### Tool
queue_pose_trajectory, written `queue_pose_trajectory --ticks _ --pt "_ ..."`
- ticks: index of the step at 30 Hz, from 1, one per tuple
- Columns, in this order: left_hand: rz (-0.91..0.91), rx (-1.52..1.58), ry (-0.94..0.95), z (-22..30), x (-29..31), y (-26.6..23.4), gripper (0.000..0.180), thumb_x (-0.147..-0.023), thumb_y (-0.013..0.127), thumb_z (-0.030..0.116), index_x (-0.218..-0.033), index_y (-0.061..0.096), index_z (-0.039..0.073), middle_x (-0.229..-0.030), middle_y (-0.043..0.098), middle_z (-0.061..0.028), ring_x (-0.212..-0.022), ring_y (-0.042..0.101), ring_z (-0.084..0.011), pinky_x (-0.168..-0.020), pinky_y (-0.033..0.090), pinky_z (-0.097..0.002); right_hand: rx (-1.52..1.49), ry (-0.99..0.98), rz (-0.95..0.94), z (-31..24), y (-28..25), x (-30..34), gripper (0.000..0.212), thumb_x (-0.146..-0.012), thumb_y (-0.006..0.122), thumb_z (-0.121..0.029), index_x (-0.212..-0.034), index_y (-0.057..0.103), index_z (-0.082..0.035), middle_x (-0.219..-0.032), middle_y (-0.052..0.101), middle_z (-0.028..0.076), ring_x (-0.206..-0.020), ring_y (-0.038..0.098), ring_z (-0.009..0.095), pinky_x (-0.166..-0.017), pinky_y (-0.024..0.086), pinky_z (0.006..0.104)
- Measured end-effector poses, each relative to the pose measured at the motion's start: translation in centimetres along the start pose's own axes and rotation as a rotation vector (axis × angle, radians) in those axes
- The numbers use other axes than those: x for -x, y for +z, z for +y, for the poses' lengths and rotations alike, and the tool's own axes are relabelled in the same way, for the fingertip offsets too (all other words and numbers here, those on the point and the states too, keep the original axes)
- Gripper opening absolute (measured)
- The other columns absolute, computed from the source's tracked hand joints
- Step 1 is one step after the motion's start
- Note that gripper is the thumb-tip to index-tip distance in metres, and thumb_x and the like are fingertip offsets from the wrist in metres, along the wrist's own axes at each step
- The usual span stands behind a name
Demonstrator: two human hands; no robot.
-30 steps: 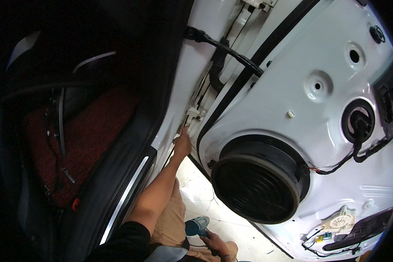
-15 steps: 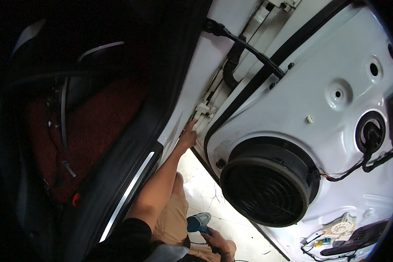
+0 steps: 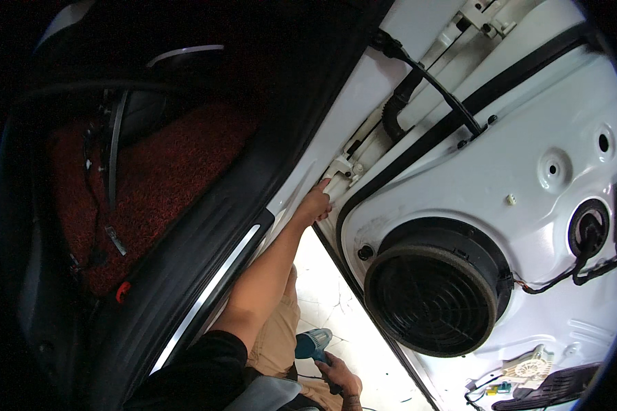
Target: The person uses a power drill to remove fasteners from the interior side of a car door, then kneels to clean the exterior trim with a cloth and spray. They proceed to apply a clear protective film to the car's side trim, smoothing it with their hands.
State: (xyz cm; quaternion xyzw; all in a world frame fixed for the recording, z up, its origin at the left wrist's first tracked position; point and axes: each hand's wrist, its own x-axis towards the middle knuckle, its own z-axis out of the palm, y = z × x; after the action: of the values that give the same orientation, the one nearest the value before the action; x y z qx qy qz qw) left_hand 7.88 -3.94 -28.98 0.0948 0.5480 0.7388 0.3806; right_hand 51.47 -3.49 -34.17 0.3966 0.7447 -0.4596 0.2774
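Note:
My left hand (image 3: 314, 206) reaches into the gap between the car body and the open white door. Its index finger is stretched out, its tip at the white lower door hinge (image 3: 341, 167); the other fingers curl in and nothing shows in them. Low in the view, my right hand (image 3: 339, 375) is closed round the handle of a teal pistol-grip power tool (image 3: 313, 342) with a greyish front end. It hangs beside my knees, over the pale floor. The exact kind of tool cannot be made out.
A round black speaker (image 3: 432, 300) juts from the bare door panel (image 3: 514, 161). Above the hinge, a black door check strap (image 3: 445, 92) and a ribbed cable boot (image 3: 393, 116) span the gap. The dark sill (image 3: 206, 226) borders red carpet (image 3: 164, 168) at left.
The view has shifted, so the door and hinge appear further right. My left index finger stays at the hinge, and my right hand keeps its hold on the power tool.

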Motion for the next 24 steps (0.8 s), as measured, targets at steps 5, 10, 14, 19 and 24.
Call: queue_pose_trajectory --ticks 5,10,14,19,24 --pt "0.087 -0.235 0.201 -1.2 -1.0 0.6 0.057 -0.087 0.044 0.009 -0.143 0.034 0.013 -0.068 0.050 -0.0059 -0.056 0.046 -0.0142 -0.053 0.036 -0.0279 0.060 -0.071 0.047 -0.2 -0.2 0.4 0.041 -0.090 0.059 -0.030 -0.117 0.057 0.001 -0.071 0.059 0.006 -0.061 0.055 0.014 -0.055 0.046 0.0298" --pt "0.158 -0.692 0.348 -4.4 -3.1 -1.1 0.056 -0.087 0.050 0.014 -0.141 0.034 0.008 -0.081 0.055 -0.0108 -0.074 0.055 -0.0190 -0.076 0.043 -0.0331 0.057 -0.046 0.007 -1.5 -0.3 0.6 0.044 -0.090 0.060 -0.031 -0.120 0.056 0.001 -0.072 0.059 0.006 -0.061 0.055 0.014 -0.056 0.046 0.0295" --pt "0.464 -0.913 0.441 -7.2 -4.0 -1.2 0.063 -0.087 0.053 0.013 -0.145 0.028 0.006 -0.093 0.059 -0.0154 -0.088 0.062 -0.0234 -0.090 0.048 -0.0371 0.022 -0.093 0.029 -0.4 0.2 0.1 0.044 -0.090 0.060 -0.031 -0.120 0.056 0.000 -0.072 0.059 0.005 -0.061 0.054 0.013 -0.055 0.046 0.0289" --pt "0.147 -1.076 0.288 -4.3 -1.8 -0.6 0.062 -0.085 0.043 -0.001 -0.144 0.027 0.007 -0.123 0.057 -0.0196 -0.108 0.057 -0.0390 -0.108 0.031 -0.0417 0.029 -0.050 0.013 1.3 -0.1 0.1 0.050 -0.089 0.061 -0.035 -0.125 0.052 -0.001 -0.075 0.062 0.008 -0.063 0.058 0.016 -0.057 0.047 0.0313" --pt "0.218 -0.849 0.631 -4.4 -0.7 -0.4 0.053 -0.083 0.045 -0.007 -0.136 0.041 -0.001 -0.121 0.054 -0.0270 -0.107 0.056 -0.0428 -0.091 0.045 -0.0492 0.009 -0.009 -0.028 3.3 0.3 -1.1 0.054 -0.089 0.061 -0.038 -0.125 0.050 0.000 -0.076 0.064 0.011 -0.064 0.061 0.017 -0.058 0.047 0.0323"
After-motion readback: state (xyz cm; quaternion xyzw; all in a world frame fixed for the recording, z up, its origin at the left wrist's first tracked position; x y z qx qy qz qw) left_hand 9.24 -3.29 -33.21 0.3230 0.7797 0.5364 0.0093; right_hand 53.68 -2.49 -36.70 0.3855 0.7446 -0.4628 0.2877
